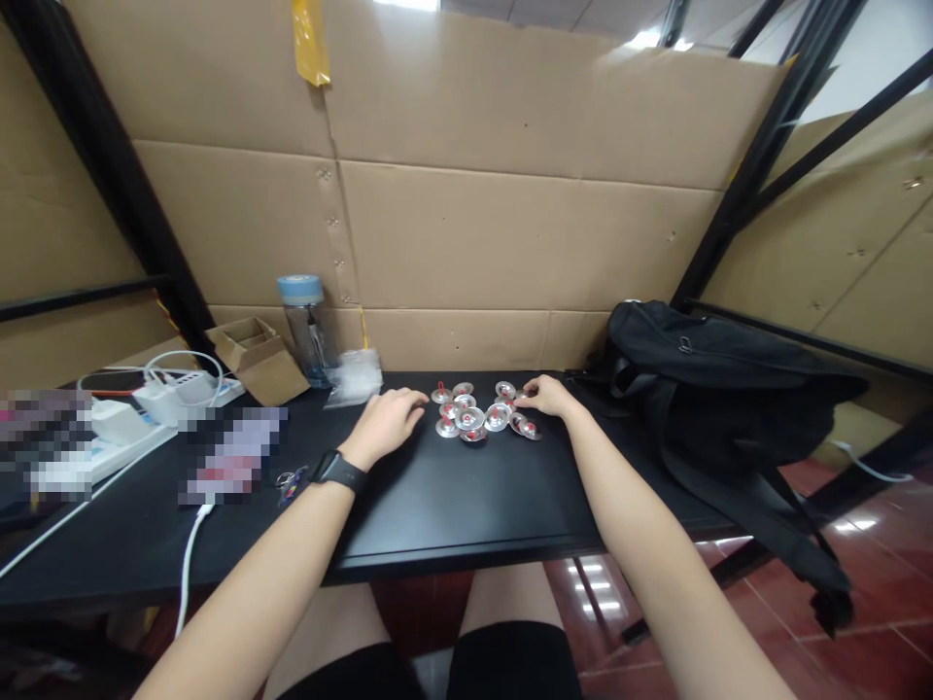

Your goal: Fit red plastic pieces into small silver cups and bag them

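Several small shiny metal discs with red loops (469,419) lie in a loose, partly overlapping cluster on the black table (466,506). My left hand (388,420), with a dark watch on its wrist, rests just left of the cluster, fingers apart and curved, holding nothing. At the right edge of the cluster is my right hand (548,397), its thumb and fingertips closed together on a metal disc (523,396) that is partly hidden by them.
A clear bottle with a blue lid (300,290), an opened cardboard box (266,369) and clear plastic bags (355,376) stand at the back left. Power strips (117,447) and a phone (237,455) lie left. A black bag (714,379) covers the right side.
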A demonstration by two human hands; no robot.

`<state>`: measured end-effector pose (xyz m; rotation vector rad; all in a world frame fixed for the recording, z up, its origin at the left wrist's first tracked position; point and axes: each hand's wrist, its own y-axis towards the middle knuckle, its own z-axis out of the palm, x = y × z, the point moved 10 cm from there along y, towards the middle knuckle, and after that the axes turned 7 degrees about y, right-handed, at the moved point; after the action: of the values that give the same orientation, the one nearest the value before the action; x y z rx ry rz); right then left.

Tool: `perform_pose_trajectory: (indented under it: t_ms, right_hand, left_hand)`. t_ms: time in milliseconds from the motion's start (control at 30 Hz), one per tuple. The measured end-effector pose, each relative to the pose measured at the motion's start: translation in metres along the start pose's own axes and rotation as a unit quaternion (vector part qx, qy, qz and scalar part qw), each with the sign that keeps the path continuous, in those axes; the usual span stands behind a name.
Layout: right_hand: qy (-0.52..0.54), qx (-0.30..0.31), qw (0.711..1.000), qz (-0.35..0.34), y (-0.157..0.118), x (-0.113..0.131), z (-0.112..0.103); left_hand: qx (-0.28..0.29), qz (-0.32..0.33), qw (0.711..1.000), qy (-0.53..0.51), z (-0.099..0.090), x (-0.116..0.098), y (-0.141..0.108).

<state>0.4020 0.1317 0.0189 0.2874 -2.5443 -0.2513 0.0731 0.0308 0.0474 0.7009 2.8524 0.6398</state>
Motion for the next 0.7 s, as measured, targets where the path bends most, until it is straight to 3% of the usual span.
perform_pose_trajectory:
  t_ms: [100, 167, 300, 400, 567, 700]
  right_hand:
    - [0.004, -0.056, 0.997, -0.054, -0.004, 0.033, -0.01]
    - [0.047, -0.065, 0.99, -0.116, -0.011, 0.068, -0.01]
    - [0.131, 0.044, 0.961, -0.239, -0.035, 0.146, 0.025]
    - [0.139, 0.099, 0.94, -0.294, -0.054, 0.184, 0.048]
    - [0.143, 0.134, 0.941, -0.277, -0.062, 0.193, 0.066]
    - [0.226, 0.127, 0.937, -0.235, -0.059, 0.186, 0.069]
  left_hand:
    - [0.006, 0.033, 0.999, -0.009, 0.008, -0.032, 0.005]
    - [0.006, 0.032, 0.999, -0.006, 0.01, -0.041, 0.006]
    - [0.016, 0.03, 0.999, -0.02, 0.013, -0.042, 0.006]
    - [0.024, 0.046, 0.998, -0.035, 0.015, -0.044, 0.006]
    - [-0.023, 0.046, 0.996, -0.076, 0.002, -0.043, 0.007]
    - [-0.066, 0.036, 0.987, -0.14, -0.016, -0.042, 0.006]
